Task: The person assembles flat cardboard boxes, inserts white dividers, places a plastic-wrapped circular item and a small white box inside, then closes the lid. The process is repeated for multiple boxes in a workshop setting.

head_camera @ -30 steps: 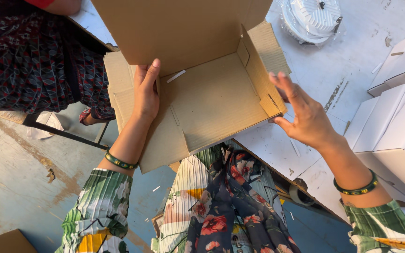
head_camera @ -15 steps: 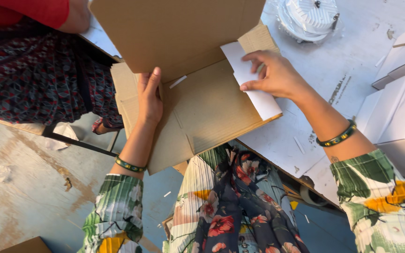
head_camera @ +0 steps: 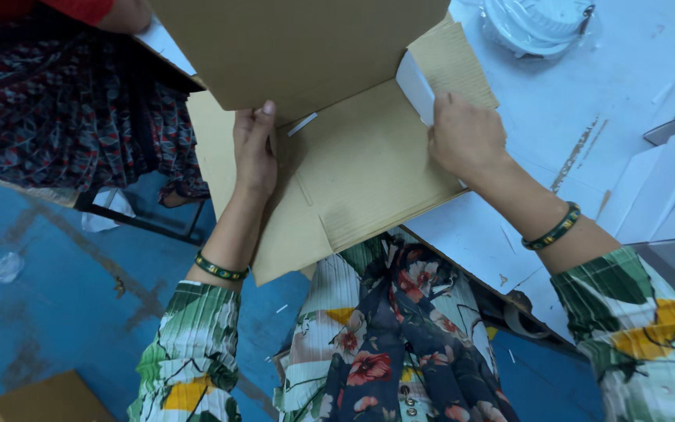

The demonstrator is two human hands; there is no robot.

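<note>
The brown cardboard box [head_camera: 353,172], flaps unfolded, lies at the white bench [head_camera: 626,101] edge over the lap. Left hand [head_camera: 255,152] grips its upright flap; right hand [head_camera: 466,141] presses a white flap [head_camera: 416,86], fingertips hidden. The box top is cut off.

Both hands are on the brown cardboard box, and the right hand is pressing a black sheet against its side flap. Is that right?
Not quite. In the head view the sheet under the right hand is white, not black. The rest holds: the left hand is also on the brown cardboard box.
</note>
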